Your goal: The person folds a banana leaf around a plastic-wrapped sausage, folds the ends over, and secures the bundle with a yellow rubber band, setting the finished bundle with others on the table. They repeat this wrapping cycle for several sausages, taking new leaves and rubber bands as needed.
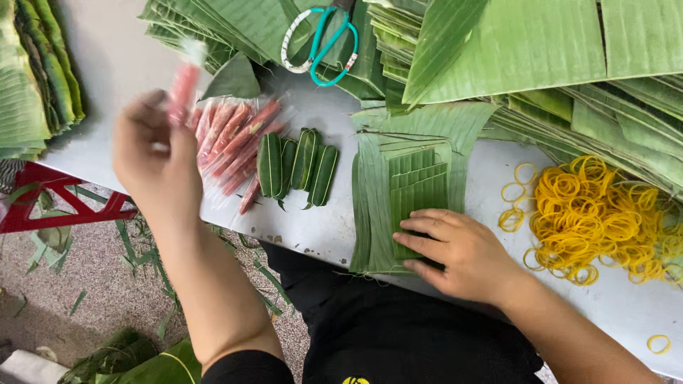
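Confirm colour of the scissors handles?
Teal handles on the scissors, lying on the banana leaves; head view.

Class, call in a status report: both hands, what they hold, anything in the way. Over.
Left hand holds a pink wrapped sausage stick, raised. Right hand flat on stacked banana leaves. Nothing between them.

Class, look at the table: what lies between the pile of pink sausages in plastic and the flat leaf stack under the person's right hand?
Head view: small leaf-wrapped parcels lie between pink sausages and leaf stack.
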